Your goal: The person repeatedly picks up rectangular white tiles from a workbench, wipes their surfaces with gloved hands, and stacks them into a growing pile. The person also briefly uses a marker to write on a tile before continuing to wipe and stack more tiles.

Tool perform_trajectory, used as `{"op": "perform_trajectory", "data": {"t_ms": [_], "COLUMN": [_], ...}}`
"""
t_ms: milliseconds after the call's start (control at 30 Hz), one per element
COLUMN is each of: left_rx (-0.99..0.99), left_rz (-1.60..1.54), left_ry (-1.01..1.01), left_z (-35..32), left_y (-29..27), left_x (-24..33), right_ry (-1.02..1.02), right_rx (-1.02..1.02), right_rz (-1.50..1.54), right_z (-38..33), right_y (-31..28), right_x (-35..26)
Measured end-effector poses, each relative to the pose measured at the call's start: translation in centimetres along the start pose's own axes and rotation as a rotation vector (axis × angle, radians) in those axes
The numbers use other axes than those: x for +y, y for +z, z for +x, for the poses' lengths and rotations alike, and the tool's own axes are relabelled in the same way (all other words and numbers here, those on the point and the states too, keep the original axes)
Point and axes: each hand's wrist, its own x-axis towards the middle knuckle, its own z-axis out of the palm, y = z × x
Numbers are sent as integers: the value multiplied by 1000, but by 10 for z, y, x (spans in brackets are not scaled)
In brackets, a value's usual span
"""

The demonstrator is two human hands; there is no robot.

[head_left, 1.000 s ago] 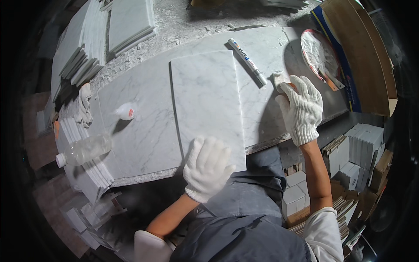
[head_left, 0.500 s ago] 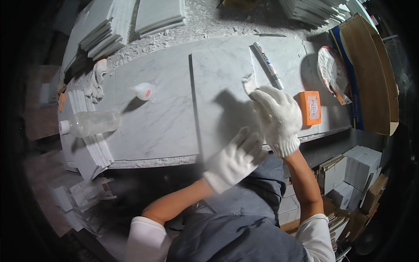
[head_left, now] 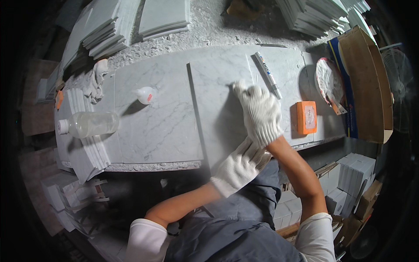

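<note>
Both my hands wear white knitted gloves. My right hand (head_left: 262,114) is curled over a grey-veined marble slab (head_left: 214,83), its fingers bent toward the surface. Whatever it grips is mostly covered by the glove; only a small whitish bit shows at the fingertips. Close by the slab's near edge, my left hand (head_left: 242,166) lies just below the right wrist, fingers stretched out and holding nothing. A white paint marker (head_left: 268,75) lies right of the right hand, and an orange sanding block (head_left: 306,118) sits farther right.
On the left are a small squeeze bottle (head_left: 145,95), a clear bottle (head_left: 94,124) lying on its side, thin white strips (head_left: 94,150) and a rag (head_left: 97,81). Stone tiles (head_left: 163,17) are stacked at the back. A round dish (head_left: 328,81) and cardboard box (head_left: 364,83) stand right.
My right hand has moved left and nearer to me across the slab. The left hand has shifted slightly toward the right wrist. The view has tilted a little.
</note>
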Motion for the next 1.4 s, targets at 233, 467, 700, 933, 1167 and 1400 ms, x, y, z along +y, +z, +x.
{"op": "perform_trajectory", "data": {"t_ms": [233,467,700,933,1167,1400], "left_rx": [15,134,63,54,62,-215], "left_rz": [-2,62,98,34,73,-315], "left_ry": [38,158,145,92,128,-132], "left_z": [11,14,17,14,13,5], "left_y": [-18,-24,-26,-19,-14,-11], "left_x": [-1,-6,-6,0,-3,3], "right_ry": [-47,-138,-85,-165,-205,-110], "right_rx": [112,90,-25,59,-143,-105], "right_rz": [-84,34,-53,33,157,17], "right_z": [27,11,24,1,16,0], "right_y": [-2,-16,-25,-20,-36,-19], "right_x": [6,8,8,5,5,-46]}}
